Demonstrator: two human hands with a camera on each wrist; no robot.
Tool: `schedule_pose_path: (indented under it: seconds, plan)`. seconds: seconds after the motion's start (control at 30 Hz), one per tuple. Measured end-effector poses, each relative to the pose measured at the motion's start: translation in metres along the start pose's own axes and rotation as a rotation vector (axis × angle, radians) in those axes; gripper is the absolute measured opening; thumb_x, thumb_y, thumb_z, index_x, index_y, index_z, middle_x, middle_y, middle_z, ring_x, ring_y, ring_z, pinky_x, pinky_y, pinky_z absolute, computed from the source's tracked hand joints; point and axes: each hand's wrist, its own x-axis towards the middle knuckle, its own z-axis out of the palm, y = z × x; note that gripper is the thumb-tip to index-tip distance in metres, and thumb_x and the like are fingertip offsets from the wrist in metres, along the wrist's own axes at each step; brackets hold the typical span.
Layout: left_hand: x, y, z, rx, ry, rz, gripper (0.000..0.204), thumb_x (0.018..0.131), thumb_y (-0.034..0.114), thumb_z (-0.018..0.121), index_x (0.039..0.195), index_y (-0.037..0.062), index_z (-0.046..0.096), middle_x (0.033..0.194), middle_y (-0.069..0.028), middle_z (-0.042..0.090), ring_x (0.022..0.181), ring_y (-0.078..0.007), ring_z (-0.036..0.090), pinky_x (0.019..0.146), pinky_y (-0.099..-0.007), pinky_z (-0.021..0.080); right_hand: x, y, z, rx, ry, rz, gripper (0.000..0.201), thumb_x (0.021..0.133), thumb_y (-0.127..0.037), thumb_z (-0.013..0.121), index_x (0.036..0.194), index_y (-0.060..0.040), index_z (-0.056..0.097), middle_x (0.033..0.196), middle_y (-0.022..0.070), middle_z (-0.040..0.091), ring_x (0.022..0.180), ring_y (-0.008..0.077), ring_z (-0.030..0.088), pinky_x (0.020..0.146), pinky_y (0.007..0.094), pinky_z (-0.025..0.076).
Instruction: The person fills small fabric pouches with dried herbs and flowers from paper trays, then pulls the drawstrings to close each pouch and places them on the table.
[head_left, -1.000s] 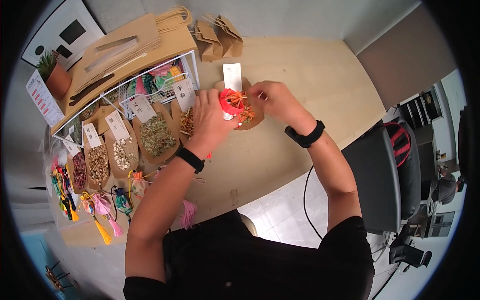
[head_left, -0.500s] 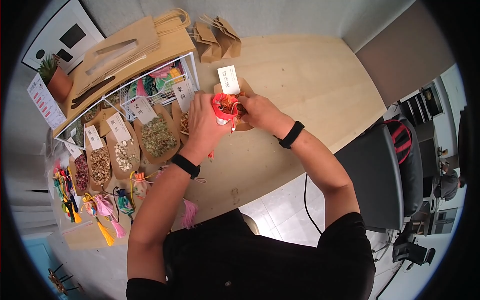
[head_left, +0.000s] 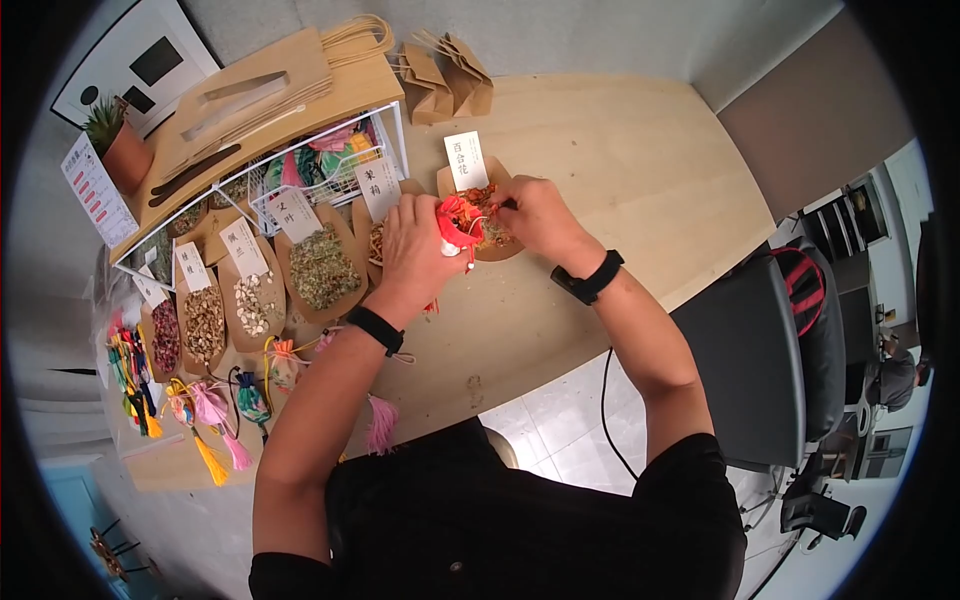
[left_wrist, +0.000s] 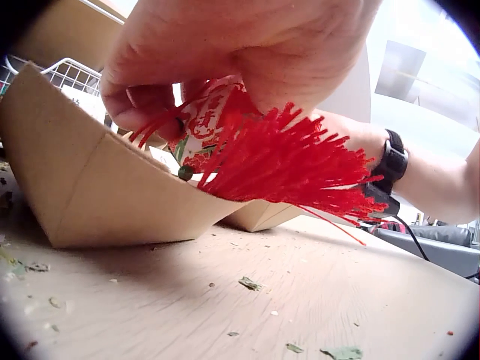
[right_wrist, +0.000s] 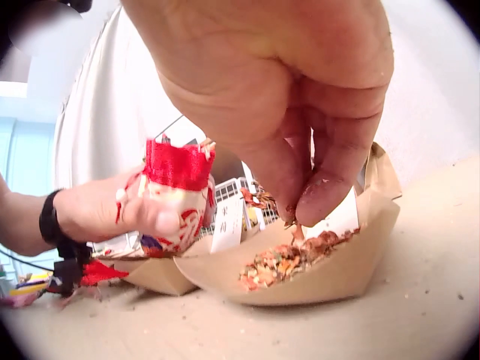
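Note:
My left hand [head_left: 408, 245] grips a small red-and-white fabric pouch [right_wrist: 178, 199], its red mouth [right_wrist: 178, 165] turned up and open. Dried bits show at the rim. From the pouch hangs a red tassel [left_wrist: 292, 161], beside a brown paper tray [left_wrist: 112, 187]. Just right of the pouch, my right hand [head_left: 548, 215] is over another paper tray [right_wrist: 322, 291] of dried orange petals [right_wrist: 277, 264]. Its thumb and fingertips pinch a few dried petals [right_wrist: 291, 223] close above the heap. A white label card [head_left: 464, 162] stands at this tray's back.
More paper trays of dried herbs [head_left: 325, 268] with cards line up to the left. Tasselled pouches [head_left: 210, 408] lie along the front edge. Behind are a wooden shelf [head_left: 375, 85] with a wire basket [head_left: 345, 160] beneath, and paper bags [head_left: 470, 85]. A dark chair [head_left: 740, 360] stands right.
My right hand came from the right to the pouch's mouth, then drew back a little rightward over the petal tray. My left hand keeps holding the pouch in nearly the same place.

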Motion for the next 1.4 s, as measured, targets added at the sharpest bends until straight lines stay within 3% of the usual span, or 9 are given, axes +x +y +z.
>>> schedule_pose_path:
  seconds: [0.2,0.5,0.7,0.93,1.0,1.1,1.2,1.3,1.4]
  plan:
    - [0.005,0.002,0.008,0.093,-0.048,-0.029,0.067,0.070,0.027,0.091,0.120,0.0045,0.054,0.116,-0.0167,0.053,0.112,-0.0386,0.052,0.098,-0.0479,0.045,-0.002,-0.022,-0.030,0.145,0.053,0.013,0.022,0.084,0.007,0.072,0.105,0.0021,0.076,0.098,0.0148,0.074,0.083,0.0242,0.071,0.075,0.0360,0.057]
    - [0.015,0.014,0.025,0.134,-0.086,0.007,0.070,0.065,0.034,0.092,0.116,0.0054,0.053,0.115,-0.0152,0.052,0.110,-0.0355,0.053,0.096,-0.0469,0.044,-0.001,-0.033,-0.023,-0.085,-0.051,-0.231,0.021,0.083,0.008,0.070,0.102,0.0008,0.074,0.093,0.0163,0.072,0.082,0.0313,0.071,0.074,0.0389,0.057]
    - [0.014,0.014,0.030,0.130,-0.063,0.013,0.070,0.065,0.033,0.093,0.116,0.0052,0.053,0.115,-0.0152,0.052,0.110,-0.0354,0.053,0.096,-0.0469,0.044,-0.003,-0.054,-0.036,0.106,-0.236,-0.126,0.026,0.083,0.008,0.069,0.107,0.0006,0.074,0.095,0.0197,0.076,0.085,0.0338,0.074,0.079,0.0384,0.058]
    - [0.011,0.016,0.024,-0.010,0.039,0.018,0.061,0.071,0.021,0.089,0.117,0.0043,0.053,0.114,-0.0168,0.052,0.108,-0.0382,0.053,0.094,-0.0484,0.046,-0.007,-0.062,-0.043,0.229,-0.167,-0.022,0.022,0.092,0.005,0.066,0.111,0.0007,0.076,0.093,0.0141,0.077,0.084,0.0186,0.072,0.079,0.0325,0.057]
    - [0.013,0.016,0.023,-0.036,0.058,0.009,0.065,0.069,0.024,0.092,0.118,0.0049,0.054,0.114,-0.0169,0.053,0.107,-0.0383,0.053,0.094,-0.0485,0.046,-0.009,-0.075,-0.051,0.238,-0.122,0.109,0.020,0.095,0.004,0.065,0.111,0.0007,0.077,0.091,0.0109,0.077,0.083,0.0131,0.070,0.078,0.0307,0.057]
    - [0.013,0.015,0.022,-0.069,0.088,0.014,0.067,0.068,0.025,0.093,0.119,0.0049,0.054,0.114,-0.0173,0.053,0.107,-0.0388,0.053,0.093,-0.0486,0.046,-0.011,-0.079,-0.051,0.312,-0.010,0.102,0.018,0.097,0.000,0.066,0.111,0.0003,0.077,0.089,0.0088,0.075,0.079,0.0101,0.066,0.074,0.0292,0.055]
    - [0.012,0.015,0.022,-0.096,0.148,0.031,0.067,0.068,0.024,0.092,0.119,0.0046,0.054,0.114,-0.0175,0.053,0.107,-0.0391,0.053,0.093,-0.0488,0.046,-0.014,-0.078,-0.051,0.217,0.066,0.021,0.017,0.096,-0.003,0.069,0.110,0.0001,0.078,0.089,0.0091,0.074,0.074,0.0127,0.066,0.071,0.0301,0.055]
    - [0.013,0.014,0.022,-0.123,0.210,0.023,0.067,0.067,0.022,0.092,0.119,0.0045,0.053,0.114,-0.0177,0.053,0.107,-0.0395,0.053,0.093,-0.0491,0.045,-0.016,-0.078,-0.049,0.092,0.053,0.026,0.014,0.092,-0.007,0.071,0.103,-0.0025,0.079,0.093,0.0180,0.075,0.077,0.0278,0.072,0.071,0.0377,0.056]
    - [0.012,0.017,0.022,-0.146,0.223,0.021,0.067,0.067,0.021,0.091,0.119,0.0046,0.053,0.114,-0.0179,0.052,0.107,-0.0398,0.053,0.093,-0.0496,0.045,-0.019,-0.076,-0.041,0.100,-0.016,-0.023,0.017,0.095,-0.018,0.071,0.104,-0.0069,0.080,0.092,0.0165,0.075,0.077,0.0295,0.072,0.071,0.0400,0.056]
